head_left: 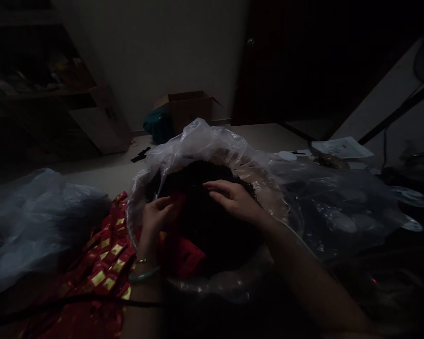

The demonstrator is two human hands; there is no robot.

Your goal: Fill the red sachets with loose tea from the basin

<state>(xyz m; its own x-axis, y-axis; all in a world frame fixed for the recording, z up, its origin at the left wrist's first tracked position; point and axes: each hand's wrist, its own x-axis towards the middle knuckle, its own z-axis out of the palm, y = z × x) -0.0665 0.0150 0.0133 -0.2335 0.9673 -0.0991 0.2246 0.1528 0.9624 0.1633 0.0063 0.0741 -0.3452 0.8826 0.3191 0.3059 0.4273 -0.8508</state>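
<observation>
In the dim head view, a round container lined with clear plastic [198, 129] holds a heap of dark, loose material [212, 226], possibly dried leaves. My left hand [155, 217] is over the container's left side, its thumb and fingers closed on a dim red packet [176, 205]. Over the middle of the heap is my right hand [235, 200], its fingers stretched to the left and slightly apart; I see nothing in it. More red packets [191, 256] lie inside the container, below my left hand.
Many red-and-gold packets [106, 254] are piled at the left, beside a bulging clear plastic bag [45, 221]. An open cardboard box [192, 110] and a teal object [159, 126] stand by the wall. Clear plastic [342, 207] spreads at right; a dark cord [77, 299] crosses lower left.
</observation>
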